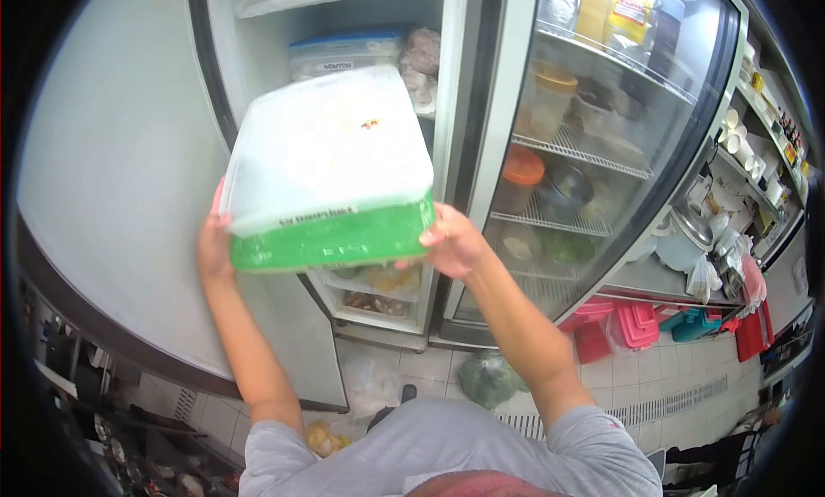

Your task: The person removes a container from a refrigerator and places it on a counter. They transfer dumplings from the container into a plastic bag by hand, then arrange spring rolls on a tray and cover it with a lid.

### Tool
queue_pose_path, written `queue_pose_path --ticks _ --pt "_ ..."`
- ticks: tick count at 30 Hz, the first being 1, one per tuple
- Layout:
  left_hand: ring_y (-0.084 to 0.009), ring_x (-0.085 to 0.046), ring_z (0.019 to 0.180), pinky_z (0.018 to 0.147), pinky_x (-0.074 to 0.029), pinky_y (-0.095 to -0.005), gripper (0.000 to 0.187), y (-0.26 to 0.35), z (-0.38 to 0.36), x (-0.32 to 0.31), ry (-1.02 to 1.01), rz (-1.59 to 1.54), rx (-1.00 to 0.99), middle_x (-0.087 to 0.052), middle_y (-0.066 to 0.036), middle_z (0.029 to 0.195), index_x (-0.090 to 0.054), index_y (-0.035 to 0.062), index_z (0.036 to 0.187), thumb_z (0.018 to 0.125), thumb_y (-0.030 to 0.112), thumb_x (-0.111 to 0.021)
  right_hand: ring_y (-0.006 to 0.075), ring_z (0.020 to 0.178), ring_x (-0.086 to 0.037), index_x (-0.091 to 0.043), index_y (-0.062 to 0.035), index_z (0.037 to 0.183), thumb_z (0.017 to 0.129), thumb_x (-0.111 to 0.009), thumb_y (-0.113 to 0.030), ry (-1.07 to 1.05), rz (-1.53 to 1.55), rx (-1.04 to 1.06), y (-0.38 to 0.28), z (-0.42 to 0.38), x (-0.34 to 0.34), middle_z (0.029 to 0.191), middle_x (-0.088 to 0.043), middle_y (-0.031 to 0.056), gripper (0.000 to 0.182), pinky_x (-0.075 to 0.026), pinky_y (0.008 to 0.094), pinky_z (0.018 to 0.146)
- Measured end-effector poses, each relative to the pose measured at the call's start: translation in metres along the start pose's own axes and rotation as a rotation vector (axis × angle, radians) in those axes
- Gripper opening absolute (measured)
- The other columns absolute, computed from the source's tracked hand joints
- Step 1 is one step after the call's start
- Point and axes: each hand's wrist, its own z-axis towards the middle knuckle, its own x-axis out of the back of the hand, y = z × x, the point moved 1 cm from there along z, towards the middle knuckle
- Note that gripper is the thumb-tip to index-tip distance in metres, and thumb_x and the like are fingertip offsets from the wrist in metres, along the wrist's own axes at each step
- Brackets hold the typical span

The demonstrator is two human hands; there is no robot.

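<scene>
Both my hands carry a large rectangular plastic food container with a whitish lid and a bright green lower part (pixel 335 239), tilted toward me. A dark label runs along its front edge, too blurred to read. My left hand (pixel 216 239) grips the container's left side, its fingers partly hidden. On the right front corner, my right hand (pixel 454 241) is closed with the thumb on the green side. Behind the container stands the open upright freezer (pixel 335 20), where a blue-topped container (pixel 344 52) and wrapped bags (pixel 421 67) sit on a shelf.
The freezer's wide door (pixel 112 153) stands open at my left. On the right is a glass-door fridge (pixel 567 162) with tubs and bottles. Bags, including a dark green one (pixel 490 379), lie on the tiled floor. Pink crates (pixel 634 325) stand under a counter.
</scene>
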Motion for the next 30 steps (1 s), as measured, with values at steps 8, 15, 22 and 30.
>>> queue_pose_path --ticks 8,15,22,30 --pt "-0.0289 -0.032 0.151 0.123 -0.026 -0.039 0.11 -0.008 -0.144 -0.069 -0.054 0.04 0.099 -0.033 -0.018 0.162 -0.022 -0.0042 0.16 0.07 0.032 -0.073 0.0326 0.101 -0.07 -0.048 0.0034 0.138 0.066 -0.073 -0.005 0.111 0.178 -0.014 0.068 -0.15 -0.004 0.123 -0.065 0.0184 0.077 -0.062 0.0523 0.08" --pt "-0.028 -0.042 0.141 0.12 -0.032 -0.0388 0.104 -0.032 -0.204 -0.102 -0.111 -0.047 0.316 -0.044 -0.014 0.149 -0.03 -0.0002 0.154 0.064 0.027 -0.076 0.0348 0.102 -0.069 -0.045 0.0025 0.14 0.063 -0.069 -0.001 0.26 0.283 0.043 0.104 -0.244 -0.01 0.123 -0.065 0.0175 0.081 -0.06 0.0559 0.079" --pt "-0.0285 -0.043 0.14 0.121 -0.033 -0.0374 0.107 -0.031 -0.228 -0.136 -0.147 -0.098 0.441 -0.045 -0.014 0.147 -0.03 -0.0002 0.153 0.057 0.019 -0.072 0.0323 0.106 -0.067 -0.043 0.0021 0.142 0.062 -0.07 0.0 0.388 0.285 0.1 0.119 -0.313 -0.028 0.123 -0.064 0.0158 0.084 -0.06 0.0551 0.082" --pt "-0.0281 -0.042 0.142 0.121 -0.033 -0.0371 0.108 -0.039 -0.245 -0.161 -0.221 -0.207 0.486 -0.043 -0.016 0.152 -0.025 -0.0027 0.156 0.058 0.011 -0.069 0.0289 0.11 -0.067 -0.044 0.0011 0.142 0.062 -0.072 0.0 0.445 0.153 0.228 0.122 -0.352 -0.023 0.125 -0.064 0.0127 0.085 -0.06 0.0516 0.085"
